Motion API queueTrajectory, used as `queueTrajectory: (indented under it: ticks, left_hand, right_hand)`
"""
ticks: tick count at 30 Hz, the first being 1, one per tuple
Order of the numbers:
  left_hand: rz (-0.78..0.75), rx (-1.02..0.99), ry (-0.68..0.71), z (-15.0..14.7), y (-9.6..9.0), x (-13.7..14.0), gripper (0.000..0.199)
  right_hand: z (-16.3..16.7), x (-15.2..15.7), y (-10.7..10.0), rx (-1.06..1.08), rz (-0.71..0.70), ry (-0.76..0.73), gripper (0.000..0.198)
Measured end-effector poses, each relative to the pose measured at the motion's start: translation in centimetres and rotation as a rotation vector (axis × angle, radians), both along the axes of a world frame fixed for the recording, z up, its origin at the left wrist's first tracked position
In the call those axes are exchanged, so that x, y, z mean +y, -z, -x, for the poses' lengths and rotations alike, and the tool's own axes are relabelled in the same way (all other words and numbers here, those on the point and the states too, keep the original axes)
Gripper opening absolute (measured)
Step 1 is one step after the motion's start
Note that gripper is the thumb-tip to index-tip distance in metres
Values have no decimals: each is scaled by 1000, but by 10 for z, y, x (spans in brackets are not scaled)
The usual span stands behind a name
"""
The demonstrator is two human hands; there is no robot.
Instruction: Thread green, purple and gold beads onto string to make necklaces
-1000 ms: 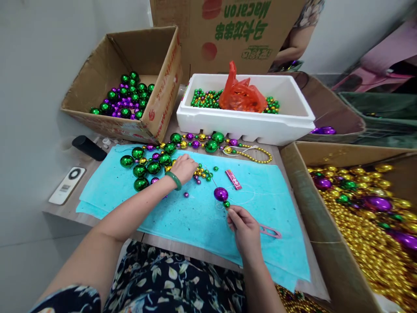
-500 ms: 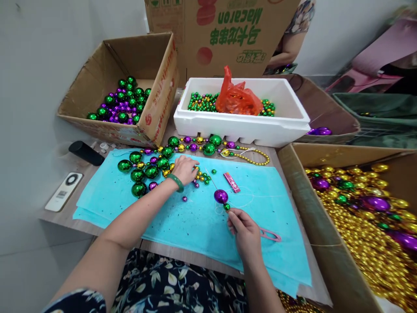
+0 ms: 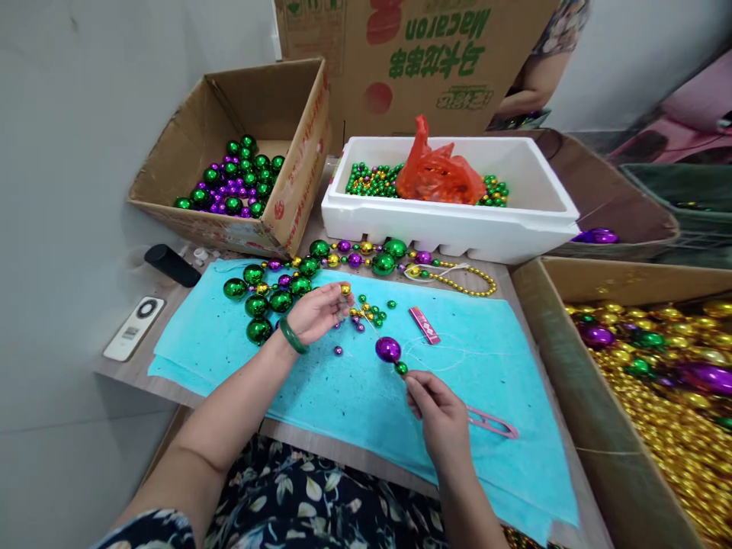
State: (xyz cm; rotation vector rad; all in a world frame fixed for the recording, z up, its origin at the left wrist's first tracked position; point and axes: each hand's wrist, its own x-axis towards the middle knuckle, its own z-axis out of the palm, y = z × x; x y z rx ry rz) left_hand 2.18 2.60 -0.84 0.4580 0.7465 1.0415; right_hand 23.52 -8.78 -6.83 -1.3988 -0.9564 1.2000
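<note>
My left hand (image 3: 318, 313), with a green bangle (image 3: 293, 335) at the wrist, is turned palm up and pinches a small gold bead (image 3: 345, 290) at its fingertips. The tip of a thin needle (image 3: 366, 314) reaches up close to that bead; whether it has entered the hole I cannot tell. Threaded on the needle are a large purple bead (image 3: 388, 350) and a small green bead (image 3: 401, 368). My right hand (image 3: 438, 408) is closed on the needle's lower end, just below the green bead. Loose small beads (image 3: 371, 311) lie on the blue cloth (image 3: 343, 404) between the hands.
A finished-looking bead strand (image 3: 300, 286) lies behind my left hand. Around the cloth stand a cardboard box (image 3: 297, 183), a white foam box (image 3: 446, 225) and a box of gold beads (image 3: 657, 427). Pink snips (image 3: 492, 422) and a small red packet (image 3: 423, 325) lie at right.
My left hand has picked up a gold bead from the cloth, turned palm up and come toward the needle tip. My right hand keeps its hold. The view has shifted slightly.
</note>
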Motion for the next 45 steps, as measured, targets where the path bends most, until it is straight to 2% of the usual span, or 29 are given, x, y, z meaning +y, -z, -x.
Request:
queueTrajectory:
  ticks: [11,16,18,20,22,24,25,27,29,31,35,39,40,42,45]
  left_hand:
    - [8,-103,5,2,2,-9,12]
    - [-59,12,-7,1,4,-14,18]
    - [-182,209,18,1,4,-17,20]
    - [-395,520,77,6,0,-18,20]
    - [-633,927,114,17,-7,-17,21]
    - [-783,1371,97,36,-15,-15,20]
    - [-802,1574,94,47,-18,-15,19]
    - [-742,1873,134,71,-22,-18,19]
    - [-621,2028,189,92,-21,-27,19]
    - [-514,2095,214,109,-16,-39,22]
    - [-335,2055,226,131,6,-58,38]
    - [-245,1828,201,144,24,-64,45]
    - [-218,1764,163,145,25,-64,44]
    - [-136,1578,-1,145,22,-66,41]
    - [-28,1038,-295,131,5,-67,38]
  right_hand:
    - [5,0,-2,-31,21,-10,25]
    - [5,-1,0,-28,27,-8,26]
    - [8,0,1,-12,38,-5,27]
    - [12,0,2,31,55,-4,27]
    - [16,1,3,97,65,-3,28]
    - [19,2,5,151,64,14,28]
    - [19,2,6,164,61,27,29]
    - [17,1,8,155,62,48,28]
    - [14,1,11,123,56,63,28]
    - [11,0,14,96,43,69,28]
    - [9,1,16,46,38,6,28]
    - [17,1,14,0,6,-63,23]
    - [19,1,12,-15,-8,-78,22]
    - [24,0,9,-54,-37,-117,19]
    - [32,-4,2,-125,-95,-192,16]
